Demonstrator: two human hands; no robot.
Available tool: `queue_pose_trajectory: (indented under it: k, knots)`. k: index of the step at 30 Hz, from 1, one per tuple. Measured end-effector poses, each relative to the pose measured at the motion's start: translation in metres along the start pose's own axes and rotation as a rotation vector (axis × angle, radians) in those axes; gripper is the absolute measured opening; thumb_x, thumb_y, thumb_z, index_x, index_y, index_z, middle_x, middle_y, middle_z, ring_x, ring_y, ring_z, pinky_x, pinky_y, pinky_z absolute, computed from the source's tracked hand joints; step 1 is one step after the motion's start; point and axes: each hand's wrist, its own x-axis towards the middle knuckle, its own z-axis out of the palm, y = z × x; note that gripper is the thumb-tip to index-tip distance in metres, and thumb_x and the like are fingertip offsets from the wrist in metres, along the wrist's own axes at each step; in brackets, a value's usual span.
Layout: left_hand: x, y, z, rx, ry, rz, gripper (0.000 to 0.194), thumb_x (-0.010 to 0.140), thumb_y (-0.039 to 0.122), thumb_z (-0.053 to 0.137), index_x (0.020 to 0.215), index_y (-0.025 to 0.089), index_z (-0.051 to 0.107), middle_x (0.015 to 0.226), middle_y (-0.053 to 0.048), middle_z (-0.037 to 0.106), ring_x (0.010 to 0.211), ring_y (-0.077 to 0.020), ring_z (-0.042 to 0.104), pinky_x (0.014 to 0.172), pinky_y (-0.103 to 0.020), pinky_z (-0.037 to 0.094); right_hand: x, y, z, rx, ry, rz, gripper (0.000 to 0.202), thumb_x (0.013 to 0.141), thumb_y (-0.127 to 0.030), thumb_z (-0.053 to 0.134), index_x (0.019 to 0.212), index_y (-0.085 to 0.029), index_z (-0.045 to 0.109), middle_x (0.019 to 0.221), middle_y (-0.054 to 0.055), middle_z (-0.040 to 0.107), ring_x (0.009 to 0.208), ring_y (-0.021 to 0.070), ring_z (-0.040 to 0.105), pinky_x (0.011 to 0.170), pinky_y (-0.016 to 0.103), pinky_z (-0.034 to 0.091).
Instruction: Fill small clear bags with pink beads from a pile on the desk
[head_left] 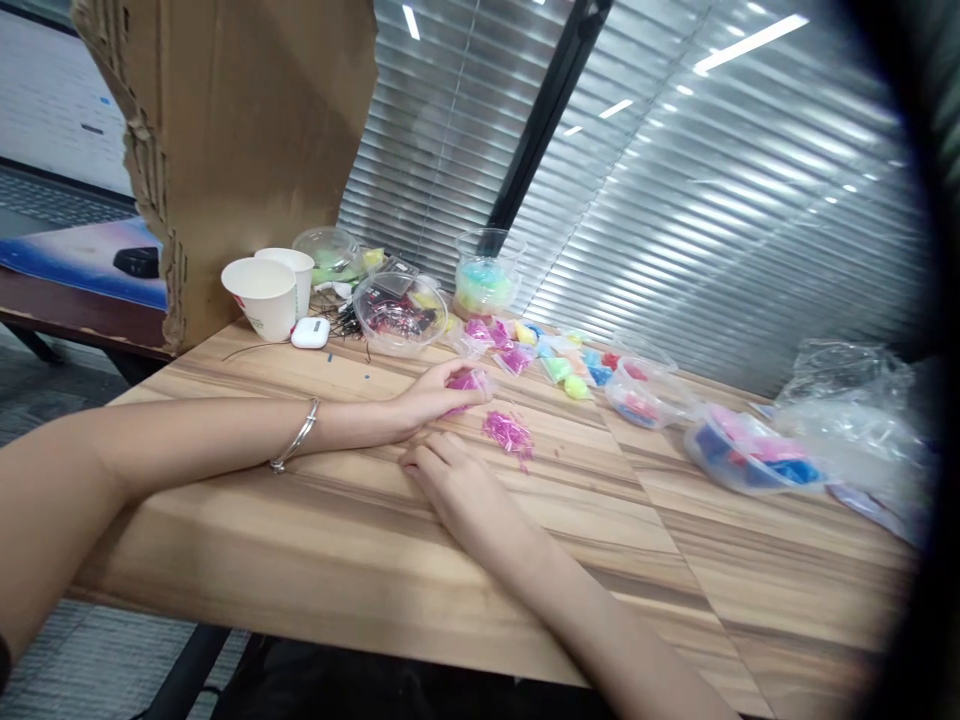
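Note:
My left hand (424, 402) is closed around a small clear plastic bag (471, 381) with purple-pink bits inside, just above the wooden table. Close to it, my right hand (450, 470) rests near the left wrist with its fingers curled together. Its fingertips point down and away, so what they hold, if anything, is hidden. A loose pile of purple-pink bits (508, 432) lies on the table to the right of both hands. Behind the bag are more small purple bags (516, 358).
Small coloured bags (559, 369) lie along the back. Clear plastic bowls (401, 315) and tubs (731, 460) stand left and right. White paper cups (262, 300) and a white earphone case (310, 332) are at left, beside a cardboard panel (247, 130). Crumpled plastic (847, 420) sits far right.

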Motion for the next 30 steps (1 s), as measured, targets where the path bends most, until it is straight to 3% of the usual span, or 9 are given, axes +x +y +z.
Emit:
queue_pose_trajectory:
  k: [8,12,20,27,30]
  knots:
    - [0.0,0.002,-0.003,-0.002,-0.041,0.039,0.037,0.07,0.028,0.071,0.103,0.016,0.059,0.096,-0.003,0.06,0.086,-0.0131,0.054,0.076,-0.024,0.043,-0.001,0.051,0.001,-0.044,0.2,0.22,0.013,0.082,-0.009,0.049,0.077,-0.015,0.06,0.083,0.007,0.062,0.079,0.0178,0.056,0.075,0.028,0.043]
    - [-0.001,0.004,-0.002,-0.013,-0.048,0.027,0.035,0.07,0.026,0.07,0.101,0.015,0.059,0.096,-0.004,0.06,0.084,-0.0135,0.055,0.076,-0.025,0.043,-0.006,0.065,-0.006,-0.033,0.196,0.306,0.014,0.076,-0.008,0.05,0.079,-0.017,0.06,0.075,0.004,0.061,0.071,0.0159,0.054,0.069,0.026,0.039]
    - [-0.001,0.006,-0.001,0.01,-0.037,0.032,0.038,0.069,0.029,0.07,0.103,0.015,0.06,0.098,-0.004,0.062,0.087,-0.014,0.055,0.078,-0.024,0.042,-0.008,0.074,-0.006,0.099,0.214,0.425,0.015,0.08,-0.012,0.049,0.087,-0.016,0.061,0.074,0.002,0.062,0.066,0.0142,0.053,0.064,0.025,0.038]
    - [-0.006,0.015,0.001,-0.07,-0.011,-0.054,0.037,0.071,0.037,0.071,0.098,0.017,0.057,0.079,0.002,0.053,0.06,-0.0051,0.044,0.053,-0.017,0.033,-0.005,0.078,-0.01,0.361,0.478,0.479,0.021,0.086,-0.019,0.047,0.096,-0.015,0.065,0.091,0.006,0.067,0.077,0.0162,0.058,0.073,0.028,0.045]
    - [-0.007,0.017,0.001,-0.088,-0.023,-0.055,0.033,0.074,0.038,0.069,0.096,0.017,0.057,0.069,0.004,0.048,0.054,-0.0043,0.039,0.049,-0.017,0.03,-0.006,0.082,-0.011,0.454,0.582,0.535,0.021,0.088,-0.025,0.048,0.097,-0.015,0.064,0.094,0.007,0.067,0.079,0.0174,0.06,0.075,0.03,0.047]
